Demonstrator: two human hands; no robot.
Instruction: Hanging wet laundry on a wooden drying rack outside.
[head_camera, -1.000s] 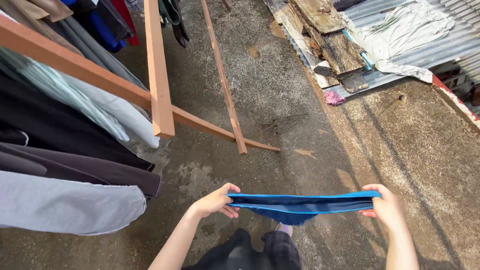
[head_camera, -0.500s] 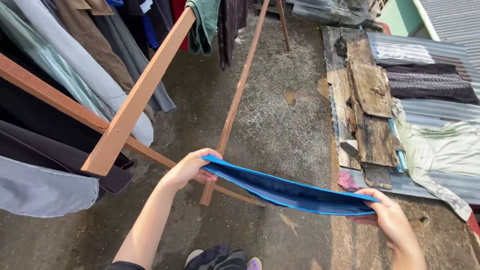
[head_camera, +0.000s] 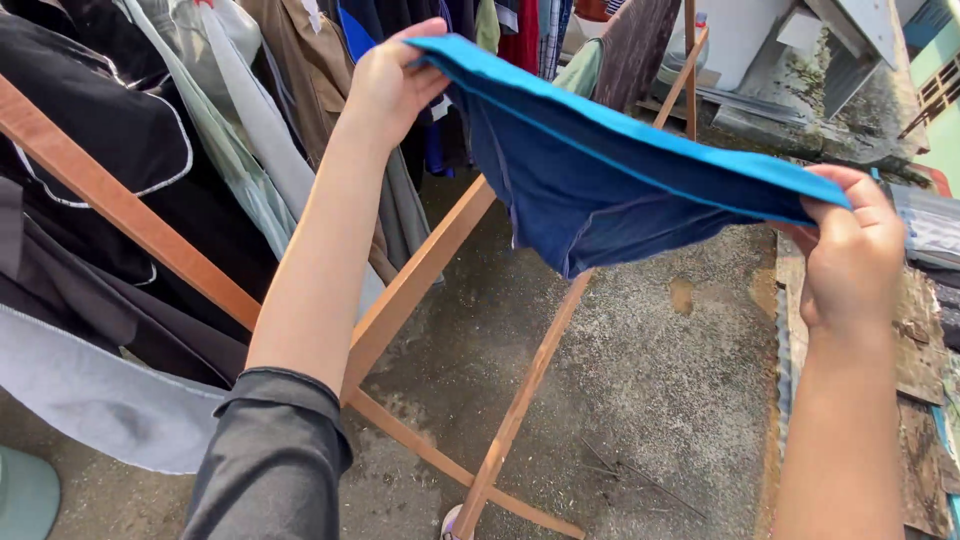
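Both hands pinch a blue garment (head_camera: 590, 190) by its waistband, left hand (head_camera: 385, 85) and right hand (head_camera: 850, 255) stretching it taut above the wooden rack (head_camera: 420, 275), beside the hanging clothes (head_camera: 200, 150).

Blue garment (head_camera: 590, 190): dark navy cloth with a bright blue band along the top edge. Held up, stretched taut, band slanting down to the right; cloth hangs loose below.

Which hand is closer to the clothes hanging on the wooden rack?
Left. The left hand grips one end of the blue garment right in front of the hung clothes. The right hand holds the other end, out over the concrete floor.
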